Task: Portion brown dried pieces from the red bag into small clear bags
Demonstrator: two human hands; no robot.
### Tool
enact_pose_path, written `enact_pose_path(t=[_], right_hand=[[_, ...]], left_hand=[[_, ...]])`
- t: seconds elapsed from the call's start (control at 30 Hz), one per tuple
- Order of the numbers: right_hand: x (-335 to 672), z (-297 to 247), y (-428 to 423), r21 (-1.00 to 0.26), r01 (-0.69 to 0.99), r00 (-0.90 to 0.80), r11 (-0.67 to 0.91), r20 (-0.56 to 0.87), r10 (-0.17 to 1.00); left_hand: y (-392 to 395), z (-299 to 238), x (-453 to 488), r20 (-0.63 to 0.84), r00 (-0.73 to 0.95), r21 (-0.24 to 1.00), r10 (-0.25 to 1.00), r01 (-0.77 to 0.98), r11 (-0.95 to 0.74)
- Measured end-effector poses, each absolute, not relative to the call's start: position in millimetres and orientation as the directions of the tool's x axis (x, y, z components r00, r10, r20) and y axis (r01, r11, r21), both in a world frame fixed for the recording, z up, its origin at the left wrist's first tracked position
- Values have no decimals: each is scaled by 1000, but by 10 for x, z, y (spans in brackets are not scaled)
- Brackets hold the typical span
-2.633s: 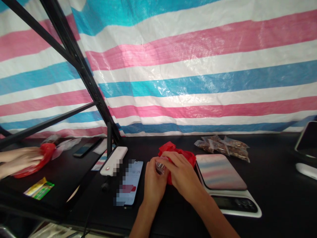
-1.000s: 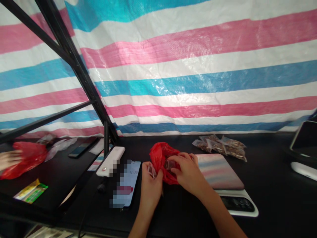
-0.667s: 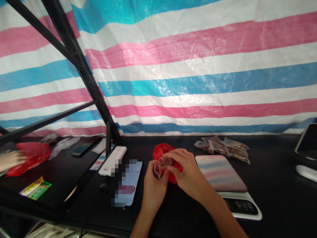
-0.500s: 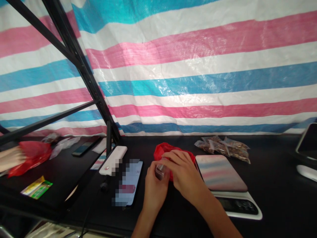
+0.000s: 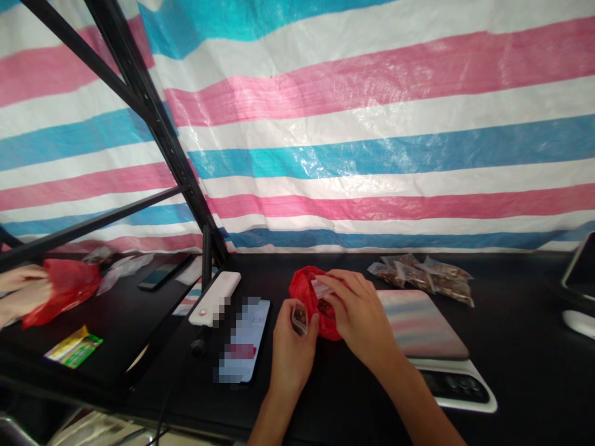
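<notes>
My left hand [image 5: 294, 347] is closed round a small clear zip bag [image 5: 300, 317], its mouth open upward and brown dried bits inside. Just to the right, my right hand [image 5: 356, 310] reaches over the open red plastic bag [image 5: 302, 284], fingers bent down into its mouth. Clear plastic [image 5: 320, 287] shows by those fingertips, with dark brown bits beneath. What the right fingers pinch is hidden. The kitchen scale [image 5: 427, 325], with a shiny reflective plate, lies right of my right hand.
Several filled clear bags [image 5: 423, 275] lie behind the scale. A phone [image 5: 246, 341] and a white power bank [image 5: 216, 297] are to the left. Past a black metal frame [image 5: 162, 136], another person's hand [image 5: 28, 288] is at a second red bag [image 5: 72, 288].
My right hand has moved off the small bag in my left hand, rightward over the red bag. The small bag's open mouth and contents now show.
</notes>
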State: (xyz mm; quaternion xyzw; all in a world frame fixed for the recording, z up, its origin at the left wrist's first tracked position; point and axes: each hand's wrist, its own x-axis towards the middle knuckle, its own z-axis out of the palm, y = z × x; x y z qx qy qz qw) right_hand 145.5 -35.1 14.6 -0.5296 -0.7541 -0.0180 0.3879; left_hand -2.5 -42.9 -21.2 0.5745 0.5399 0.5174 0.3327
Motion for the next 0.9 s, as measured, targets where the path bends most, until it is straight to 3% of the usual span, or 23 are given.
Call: enact_pose_path(t=[0.17, 0.4, 0.53, 0.67, 0.9], right_hand=[[1607, 13, -278, -336, 901, -97, 275, 461, 882], [1589, 18, -157, -292, 914, -151, 281, 399, 905], [1566, 15, -84, -304, 907, -181, 292, 345, 921], [1535, -41, -83, -375, 851, -253, 367, 320, 913], [1585, -13, -168, -433, 787, -331, 439, 303, 894]], left_hand=[[-421, -230, -41, 322, -185, 927, 928, 262, -269], [-414, -217, -43, 405, -330, 897, 853, 322, -302], [-411, -258, -35, 315, -223, 912, 922, 342, -229], [-389, -275, -11, 190, -116, 964, 975, 210, -163], [-355, -297, -12, 50, -177, 999, 983, 17, -48]])
